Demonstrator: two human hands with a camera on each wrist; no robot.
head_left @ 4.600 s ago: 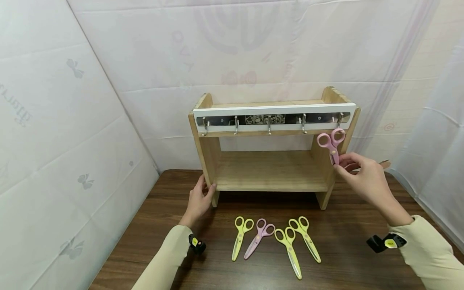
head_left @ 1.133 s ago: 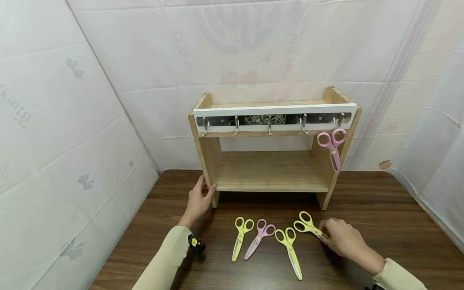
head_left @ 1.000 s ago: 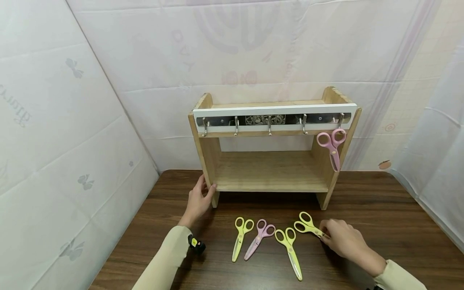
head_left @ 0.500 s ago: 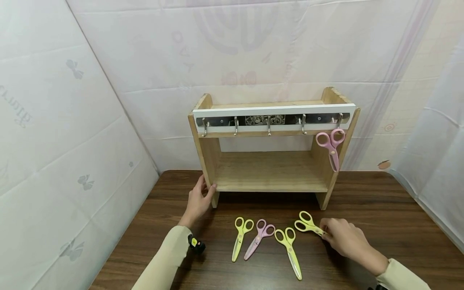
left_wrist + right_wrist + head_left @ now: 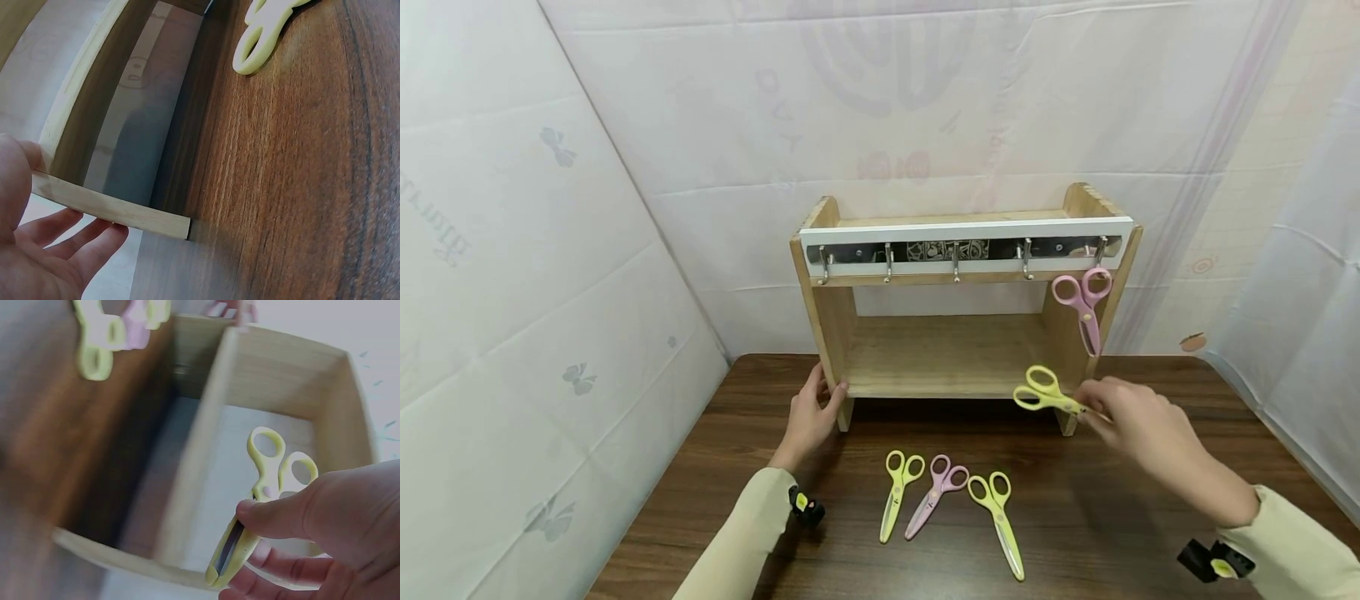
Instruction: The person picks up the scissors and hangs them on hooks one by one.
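Observation:
In the head view my right hand (image 5: 1138, 421) holds yellow scissors (image 5: 1043, 390) in the air before the shelf's right leg. The right wrist view shows thumb and fingers pinching these scissors (image 5: 265, 478) by the blades, handle loops pointing away. My left hand (image 5: 811, 415) grips the lower left side of the wooden shelf (image 5: 962, 354), thumb on the front edge and fingers behind the side panel (image 5: 119, 209). Pink scissors (image 5: 1082, 302) hang by one loop from the rightmost hook (image 5: 1101, 250) of the white hook rail (image 5: 966, 227).
On the dark wood table (image 5: 700, 500) lie yellow scissors (image 5: 897, 493), pink scissors (image 5: 936, 492) and another yellow pair (image 5: 997, 518), in a row before the shelf. Several metal hooks along the rail, such as the middle hook (image 5: 957, 260), carry nothing. White patterned cloth (image 5: 737, 117) hangs behind.
The right hand first let go of the pink scissors, now hanging on the rightmost hook. It then took the rightmost yellow scissors and raised them off the table. The left hand stayed put.

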